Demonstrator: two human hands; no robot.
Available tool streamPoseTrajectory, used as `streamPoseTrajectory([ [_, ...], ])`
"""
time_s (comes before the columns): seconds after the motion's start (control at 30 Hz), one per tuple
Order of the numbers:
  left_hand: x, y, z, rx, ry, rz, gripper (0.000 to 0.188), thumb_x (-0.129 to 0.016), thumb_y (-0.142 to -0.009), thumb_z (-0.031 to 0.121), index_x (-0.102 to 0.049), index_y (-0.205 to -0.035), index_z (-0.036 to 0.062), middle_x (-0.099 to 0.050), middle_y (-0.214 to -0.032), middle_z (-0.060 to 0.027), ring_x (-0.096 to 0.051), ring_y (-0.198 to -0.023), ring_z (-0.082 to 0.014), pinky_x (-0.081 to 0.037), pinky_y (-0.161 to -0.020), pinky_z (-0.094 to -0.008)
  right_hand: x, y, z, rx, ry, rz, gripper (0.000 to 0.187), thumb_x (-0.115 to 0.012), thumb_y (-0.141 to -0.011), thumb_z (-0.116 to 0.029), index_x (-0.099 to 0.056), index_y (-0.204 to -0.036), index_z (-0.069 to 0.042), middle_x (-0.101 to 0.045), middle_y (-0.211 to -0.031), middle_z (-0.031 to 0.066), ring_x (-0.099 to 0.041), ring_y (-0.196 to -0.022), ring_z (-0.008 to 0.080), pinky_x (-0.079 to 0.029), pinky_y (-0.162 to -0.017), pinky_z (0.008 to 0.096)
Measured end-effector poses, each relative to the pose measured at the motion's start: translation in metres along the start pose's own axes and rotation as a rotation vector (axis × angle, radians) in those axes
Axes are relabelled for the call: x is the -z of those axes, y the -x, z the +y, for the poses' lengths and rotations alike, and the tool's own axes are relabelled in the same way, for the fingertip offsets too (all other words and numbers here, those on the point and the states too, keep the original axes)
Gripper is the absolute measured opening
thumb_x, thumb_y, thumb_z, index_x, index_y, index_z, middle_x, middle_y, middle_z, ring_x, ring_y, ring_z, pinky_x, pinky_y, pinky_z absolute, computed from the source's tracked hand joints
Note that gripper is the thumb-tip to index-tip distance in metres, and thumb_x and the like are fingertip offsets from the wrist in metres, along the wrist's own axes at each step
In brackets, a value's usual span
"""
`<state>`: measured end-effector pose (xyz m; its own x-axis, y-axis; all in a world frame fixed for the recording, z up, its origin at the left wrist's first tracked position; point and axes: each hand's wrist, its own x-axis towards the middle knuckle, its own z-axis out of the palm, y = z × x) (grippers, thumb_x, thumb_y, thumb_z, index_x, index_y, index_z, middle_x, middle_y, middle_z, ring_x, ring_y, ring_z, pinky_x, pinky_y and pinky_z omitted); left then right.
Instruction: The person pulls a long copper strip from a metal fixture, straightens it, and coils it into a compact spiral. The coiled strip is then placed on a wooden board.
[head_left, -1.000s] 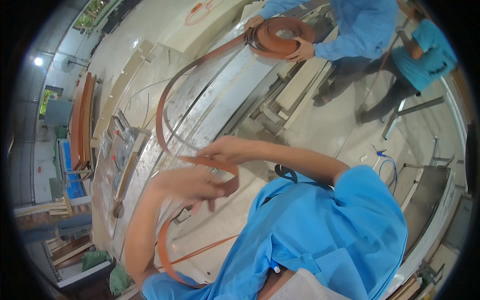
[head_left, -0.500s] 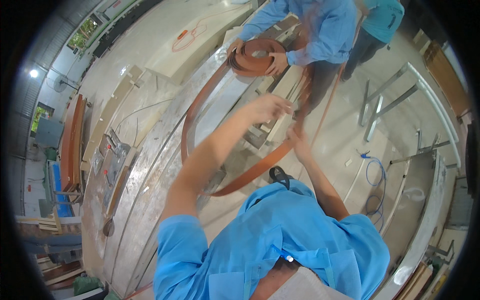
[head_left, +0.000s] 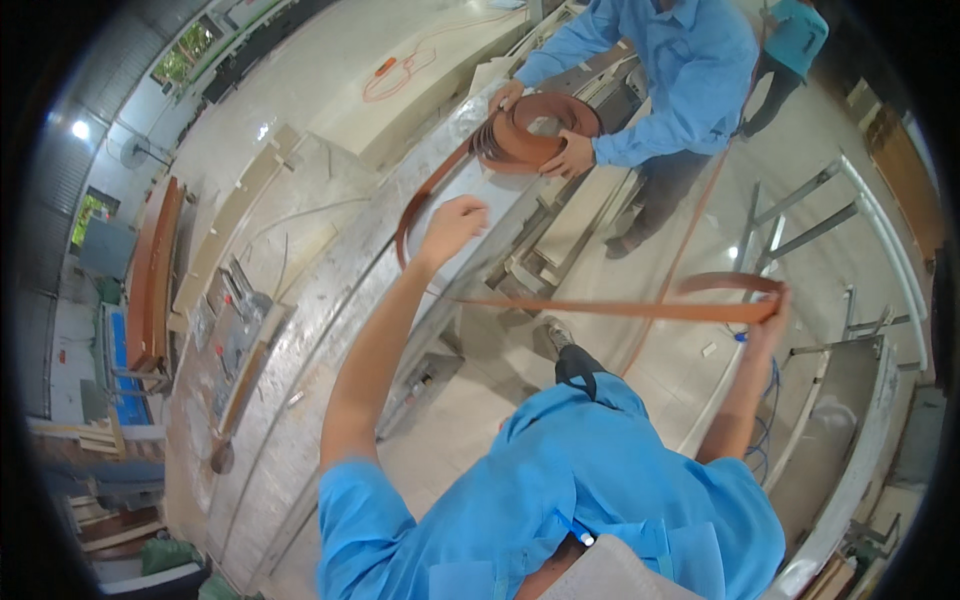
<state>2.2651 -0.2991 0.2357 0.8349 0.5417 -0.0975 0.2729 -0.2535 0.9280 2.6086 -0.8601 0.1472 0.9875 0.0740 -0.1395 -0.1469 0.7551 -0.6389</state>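
A long brown strip of edge banding (head_left: 620,308) stretches across in front of me, pulled out to the right. My right hand (head_left: 770,308) is closed on it, and a short curve of the strip bends back behind the fingers. My left hand (head_left: 455,230) is raised over the metal-topped bench (head_left: 320,320), fingers curled in, with nothing visible in them. Part of the strip passes behind my left forearm. Farther off, a co-worker's two hands (head_left: 566,155) hold the brown coil (head_left: 545,130) on the bench, and the strip runs from it along the bench.
The co-worker in blue (head_left: 680,80) stands beyond the bench; another person (head_left: 795,40) is farther back. At the right are a metal frame (head_left: 850,200) and blue hose (head_left: 770,400). Another thin reddish strip (head_left: 690,235) crosses the floor. Stacked brown boards (head_left: 150,280) stand left.
My right hand has swung right, carrying the strip and drawing it straighter across. My left hand has moved left and lower toward the bench. The co-worker still holds the coil.
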Motion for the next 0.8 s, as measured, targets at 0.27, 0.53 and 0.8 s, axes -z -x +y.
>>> streamPoseTrajectory([
  [0.27,0.06,-0.141,-0.061,0.021,-0.456,0.322,0.069,-0.074,-0.086,0.051,-0.066,-0.124,-0.0054,-0.072,-0.115,-0.0248,-0.068,-0.11,-0.0352,-0.052,-0.094,-0.042,-0.036,-0.081,-0.088,0.496,0.338,0.205,0.026,-0.072,-0.099,-0.023,-0.068,-0.121,-0.01,-0.055,-0.076,-0.0038,-0.053,-0.068,0.0069,-0.043,-0.061,0.0236],
  [0.53,0.013,-0.313,-0.058,0.079,-0.586,0.225,0.089,-0.072,-0.083,0.065,-0.06,-0.135,-0.0066,-0.063,-0.133,-0.0279,-0.056,-0.131,-0.041,-0.046,-0.107,-0.0475,-0.077,-0.165,-0.114,0.864,0.484,0.338,0.019,-0.069,-0.097,-0.015,-0.07,-0.111,-0.003,-0.054,-0.07,-0.0003,-0.05,-0.061,0.0119,-0.04,-0.054,0.0298],
  [0.8,-0.087,-0.299,-0.002,-0.635,-0.626,-0.267,0.022,-0.077,-0.084,0.019,-0.067,-0.1,0.0075,-0.067,-0.098,-0.0116,-0.066,-0.093,-0.0343,-0.052,-0.084,-0.0439,-0.065,-0.25,-0.254,1.321,0.336,0.416,0.013,-0.068,-0.085,-0.014,-0.068,-0.081,-0.001,-0.056,-0.069,0.0109,-0.056,-0.057,0.0227,-0.048,-0.055,0.0377],
])
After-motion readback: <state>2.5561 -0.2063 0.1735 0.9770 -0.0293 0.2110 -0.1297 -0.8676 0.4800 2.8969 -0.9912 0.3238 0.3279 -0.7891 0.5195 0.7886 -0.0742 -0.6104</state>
